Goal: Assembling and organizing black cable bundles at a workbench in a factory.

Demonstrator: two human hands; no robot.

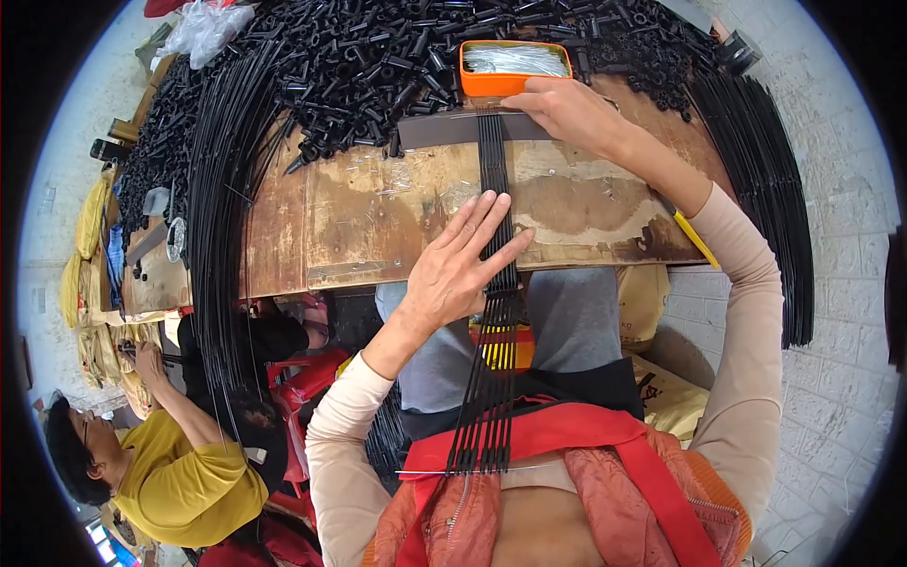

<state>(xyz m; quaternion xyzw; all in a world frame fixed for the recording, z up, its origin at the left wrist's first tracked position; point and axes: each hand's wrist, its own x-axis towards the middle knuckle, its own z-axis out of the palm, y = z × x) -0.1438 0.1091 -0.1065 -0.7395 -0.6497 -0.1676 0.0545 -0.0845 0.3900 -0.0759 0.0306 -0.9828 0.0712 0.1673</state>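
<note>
A flat row of thin black rods, which look like umbrella ribs, runs from the bench edge down over my lap. My left hand lies flat across the row near the bench's front edge, its fingers spread. At the far end, the rods meet a dark grey bar on the wooden bench. Just right of that end, my right hand has its fingers drawn together over the bar; anything between them is too small to make out. Behind it stands an orange box of thin silvery wire pieces.
Black plastic tubular parts are heaped along the back of the bench. Bundles of long black rods hang at the left and right. A yellow-handled tool sits near the right edge. A co-worker in yellow is at the left.
</note>
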